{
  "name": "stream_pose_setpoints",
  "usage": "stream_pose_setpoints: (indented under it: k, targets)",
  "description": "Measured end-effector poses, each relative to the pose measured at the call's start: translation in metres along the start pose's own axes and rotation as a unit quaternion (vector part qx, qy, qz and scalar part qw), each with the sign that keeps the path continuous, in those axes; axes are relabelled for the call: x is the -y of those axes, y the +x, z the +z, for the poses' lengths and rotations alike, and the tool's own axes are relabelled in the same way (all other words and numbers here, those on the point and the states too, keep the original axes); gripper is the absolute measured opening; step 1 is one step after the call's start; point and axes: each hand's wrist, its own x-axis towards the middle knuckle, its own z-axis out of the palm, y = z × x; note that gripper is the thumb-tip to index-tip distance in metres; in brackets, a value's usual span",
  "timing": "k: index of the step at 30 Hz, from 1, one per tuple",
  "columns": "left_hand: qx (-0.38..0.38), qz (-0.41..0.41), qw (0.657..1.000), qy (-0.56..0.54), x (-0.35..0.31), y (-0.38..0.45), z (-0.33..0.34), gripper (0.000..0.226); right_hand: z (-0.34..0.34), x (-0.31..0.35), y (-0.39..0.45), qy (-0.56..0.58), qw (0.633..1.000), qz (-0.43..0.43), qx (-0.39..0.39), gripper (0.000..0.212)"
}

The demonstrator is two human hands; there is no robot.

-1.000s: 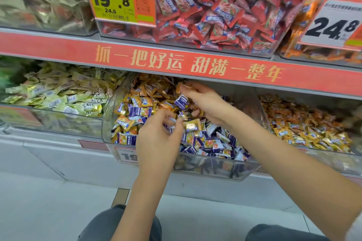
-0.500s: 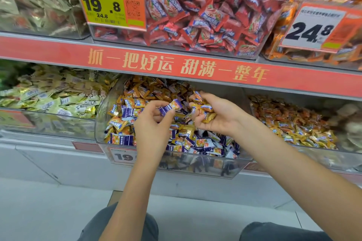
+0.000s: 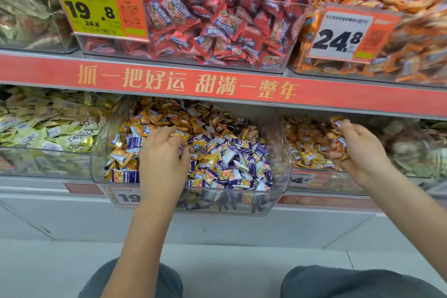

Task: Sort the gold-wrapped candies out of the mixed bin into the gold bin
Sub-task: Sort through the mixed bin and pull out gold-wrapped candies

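1. Gold-wrapped candies [image 3: 338, 139] are in the right hand [image 3: 358, 152], its grip curled around them, over the gold bin [image 3: 312, 172] at 3 o'clock.
2. Left hand [image 3: 163, 155] digs in the mixed bin [image 3: 278, 143] at the centre, fingers curled; whether it holds anything, I cannot tell.
3. Risk: a purple candy may be carried along, because the wrappers lie tangled together.

Two hands show: the left hand [image 3: 162, 152] and the right hand [image 3: 358, 150]. Six clear candy bins are in view, three on the upper shelf and three on the lower. Two large price tags hang on the upper bins. The loose candies are too many to count.
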Motion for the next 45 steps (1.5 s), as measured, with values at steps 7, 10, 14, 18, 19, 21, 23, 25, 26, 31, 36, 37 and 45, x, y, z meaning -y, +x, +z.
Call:
stream_pose_setpoints:
  k: [7, 10, 14, 18, 19, 21, 23, 25, 26, 31, 36, 37, 45]
  targets:
    - [0.247, 0.055, 0.966, -0.047, -0.012, -0.003, 0.005, 0.044, -0.033, 0.008, 0.033, -0.047, 0.99, 0.086, 0.098, 0.054]
    - [0.26, 0.061, 0.962, -0.059, -0.013, 0.0, 0.005, 0.038, -0.029, 0.01, 0.012, -0.088, 0.991, 0.034, 0.093, 0.046]
    - [0.228, 0.041, 0.966, -0.112, -0.015, 0.002, 0.002, 0.008, -0.001, 0.002, -0.033, -0.235, 0.953, -0.184, 0.056, 0.026]
    - [0.181, -0.068, 0.961, -0.196, -0.012, 0.006, -0.005, 0.014, 0.048, -0.002, -0.07, -0.282, 0.881, -0.352, 0.145, 0.011]
    - [0.169, -0.087, 0.957, -0.217, -0.011, 0.006, -0.006, 0.013, 0.062, -0.005, -0.072, -0.32, 0.855, -0.36, 0.191, 0.014]
    - [0.155, -0.114, 0.948, -0.252, -0.009, 0.008, -0.01, 0.014, 0.089, -0.011, -0.069, -0.413, 0.795, -0.347, 0.277, 0.031]
    - [0.149, -0.146, 0.929, -0.306, -0.008, 0.01, -0.014, 0.014, 0.114, -0.02, -0.06, -0.469, 0.753, -0.317, 0.336, 0.048]
    - [0.145, -0.171, 0.911, -0.347, -0.005, 0.01, -0.017, 0.014, 0.133, -0.029, -0.055, -0.483, 0.732, -0.307, 0.369, 0.057]
    - [0.144, -0.178, 0.907, -0.355, -0.003, 0.01, -0.018, 0.014, 0.141, -0.033, -0.054, -0.48, 0.731, -0.303, 0.38, 0.059]
    - [0.15, -0.209, 0.884, -0.39, 0.006, 0.011, -0.019, 0.015, 0.159, -0.043, -0.066, -0.419, 0.769, -0.302, 0.377, 0.061]
    - [0.133, -0.221, 0.892, -0.37, 0.003, 0.01, -0.016, 0.014, 0.158, -0.05, -0.068, -0.455, 0.76, -0.308, 0.348, 0.058]
    - [0.127, -0.22, 0.898, -0.359, 0.002, 0.01, -0.015, 0.013, 0.157, -0.05, -0.066, -0.478, 0.754, -0.313, 0.323, 0.058]
    - [0.127, -0.223, 0.909, -0.329, -0.002, 0.008, -0.015, 0.042, 0.138, -0.046, -0.061, -0.393, 0.843, -0.263, 0.256, 0.019]
